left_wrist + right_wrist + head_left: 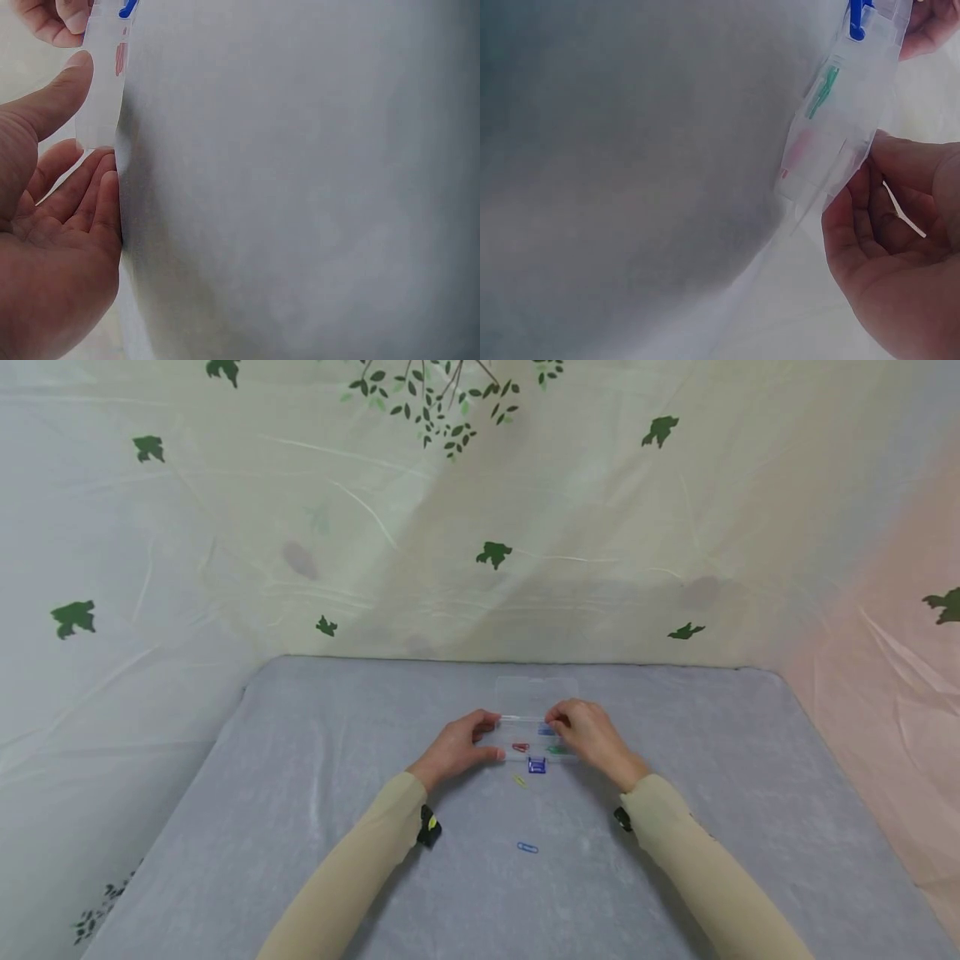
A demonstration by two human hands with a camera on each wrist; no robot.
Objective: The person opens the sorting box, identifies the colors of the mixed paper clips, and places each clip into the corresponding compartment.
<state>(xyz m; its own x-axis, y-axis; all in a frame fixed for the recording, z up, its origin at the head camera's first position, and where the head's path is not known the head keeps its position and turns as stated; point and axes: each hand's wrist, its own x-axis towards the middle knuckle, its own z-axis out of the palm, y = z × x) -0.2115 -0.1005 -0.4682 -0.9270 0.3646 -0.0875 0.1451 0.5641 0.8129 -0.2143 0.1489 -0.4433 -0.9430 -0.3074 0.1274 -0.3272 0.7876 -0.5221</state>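
A clear plastic box (525,758) sits towards the back of the table, its clear lid (525,692) laid back behind it. My left hand (457,745) grips the box's left end, thumb at the front corner and fingers at the back. With thumb and fingers curled together, my right hand (592,733) pinches the back rim near the right side; whether a small item is also between its fingertips is hidden. Inside lie a red paper clip (521,747), green paper clips (823,91) and something blue (546,729) under the right fingertips. A blue clasp (537,766) is at the front.
A yellow paper clip (520,782) lies on the grey cloth just in front of the box. Nearer to me is a blue paper clip (528,847). A patterned sheet (420,610) rises behind the table's back edge.
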